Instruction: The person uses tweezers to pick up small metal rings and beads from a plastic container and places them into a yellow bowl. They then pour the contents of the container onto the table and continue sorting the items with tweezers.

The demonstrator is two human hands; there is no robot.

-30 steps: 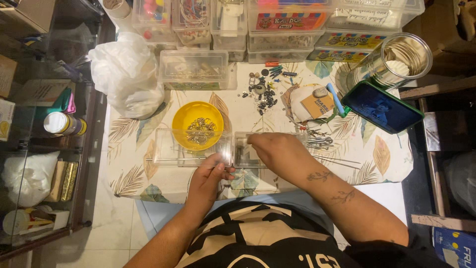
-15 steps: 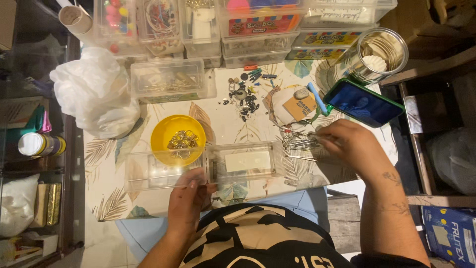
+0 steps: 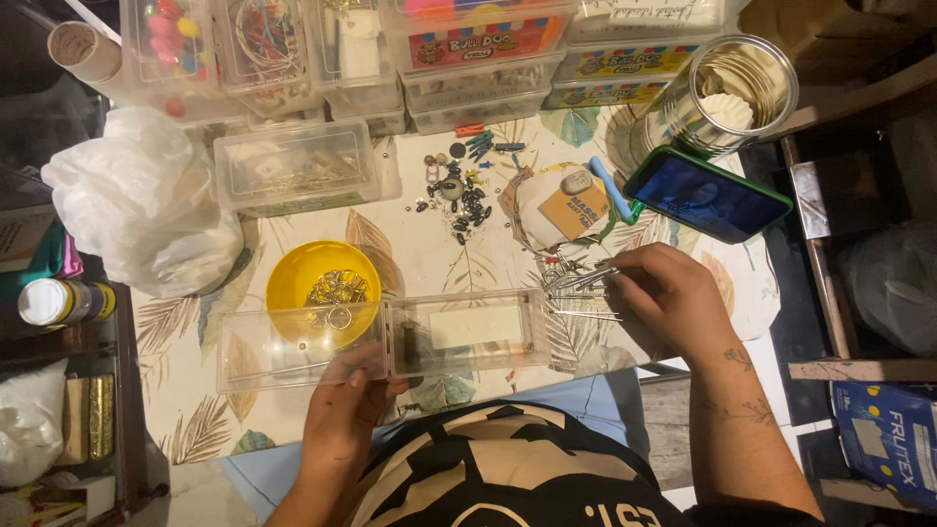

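Right hand (image 3: 664, 293) shifted from open clear box (image 3: 390, 342) out to metal pins (image 3: 586, 283), now pinching them; left hand (image 3: 342, 405) gripping box edge, same as before.

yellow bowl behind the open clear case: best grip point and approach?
Yellow bowl: grip the bare far-left rim, coming from above. It sits upright and open-topped; the clear case, steadied by the left hand, overlaps its near edge, and metal rings fill the middle.

The bowl (image 3: 322, 289) sits behind my open box (image 3: 386, 340); bag (image 3: 142, 200) left of the bowl, phone (image 3: 708, 193) and tin (image 3: 722, 93) far right.
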